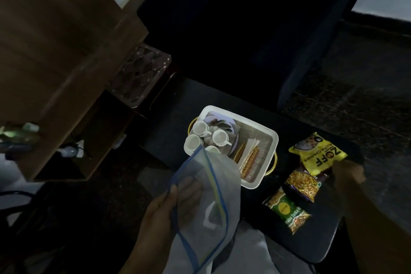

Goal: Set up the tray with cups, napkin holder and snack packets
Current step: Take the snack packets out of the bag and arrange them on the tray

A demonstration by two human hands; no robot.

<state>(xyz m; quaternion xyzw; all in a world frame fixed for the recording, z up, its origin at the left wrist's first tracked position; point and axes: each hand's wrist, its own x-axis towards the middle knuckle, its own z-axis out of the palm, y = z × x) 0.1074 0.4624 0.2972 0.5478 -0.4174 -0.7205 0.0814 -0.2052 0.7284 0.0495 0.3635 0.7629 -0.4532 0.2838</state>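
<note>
1. While the left hand (178, 204) is gripping a clear zip bag (206, 202) by its blue-edged mouth, the white tray (270, 140) is sitting on the dark bench (178, 104) just beyond that hand.
2. Inside the tray, white cups (219, 137) are standing on a plate (224, 123), with a gold napkin holder (246, 158) lying beside them.
3. Three snack packets (318, 153) are lying on the bench outside the tray, by the right hand (349, 172).
4. Whether the right hand is gripping anything is too dim to tell.
</note>
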